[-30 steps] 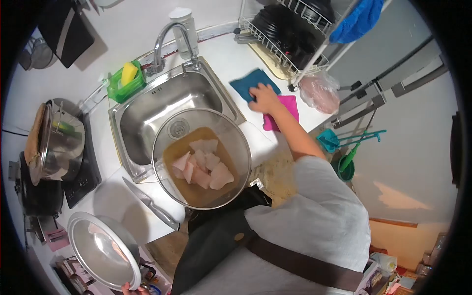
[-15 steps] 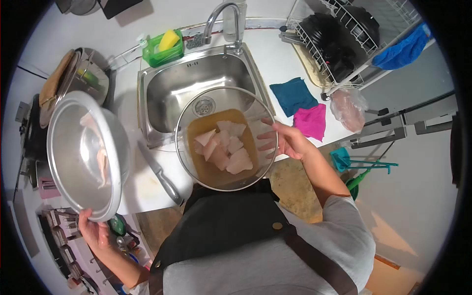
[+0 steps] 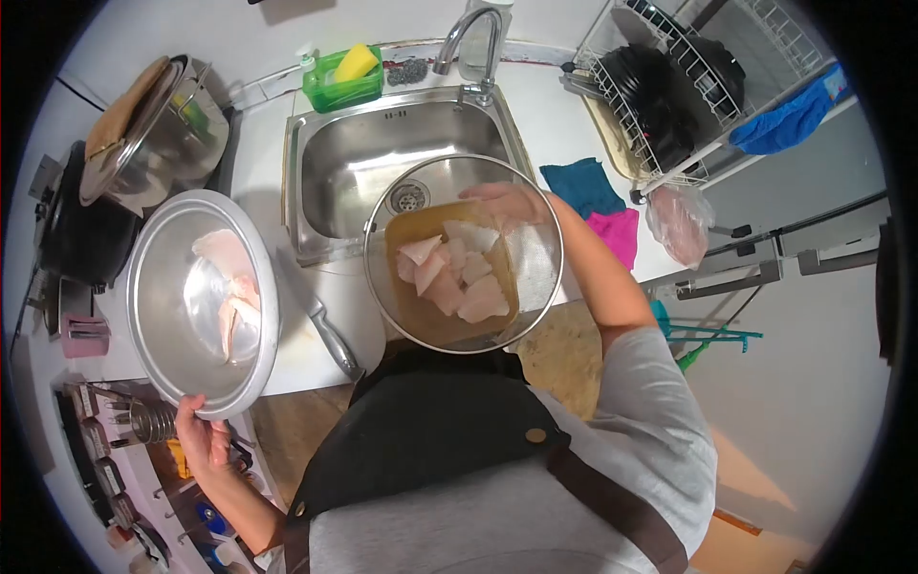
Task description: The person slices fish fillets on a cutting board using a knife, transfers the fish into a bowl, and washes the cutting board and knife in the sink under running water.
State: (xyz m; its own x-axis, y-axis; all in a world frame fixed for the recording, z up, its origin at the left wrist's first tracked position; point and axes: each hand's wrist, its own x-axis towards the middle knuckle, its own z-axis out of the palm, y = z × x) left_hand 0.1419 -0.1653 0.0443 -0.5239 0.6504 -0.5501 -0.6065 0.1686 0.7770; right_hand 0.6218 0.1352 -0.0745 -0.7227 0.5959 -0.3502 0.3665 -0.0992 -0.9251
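My left hand (image 3: 203, 438) grips the near rim of a metal bowl (image 3: 172, 316), tilted over the left of the counter, with pale meat pieces (image 3: 232, 277) inside. My right hand (image 3: 507, 206) shows through a round transparent lid or bowl with a metal rim (image 3: 550, 287); its fingers reach the far right edge of a tan container, and their exact grip is unclear. Several pale meat chunks (image 3: 454, 277) lie in that container (image 3: 411, 320). Between the two vessels a knife (image 3: 335, 344) rests on a white cutting board (image 3: 287, 330).
Behind is a steel sink (image 3: 335, 182) with a faucet (image 3: 492, 48) and a green sponge holder (image 3: 344, 91). Blue-green (image 3: 579, 182) and pink cloths (image 3: 617, 234), a bagged item (image 3: 681, 225) and a dish rack (image 3: 660, 115) stand right. Pots (image 3: 177, 134) are left.
My right hand has left the cloths and moved to the round vessel. My left hand has brought the metal bowl up and inward over the counter. The view has shifted.
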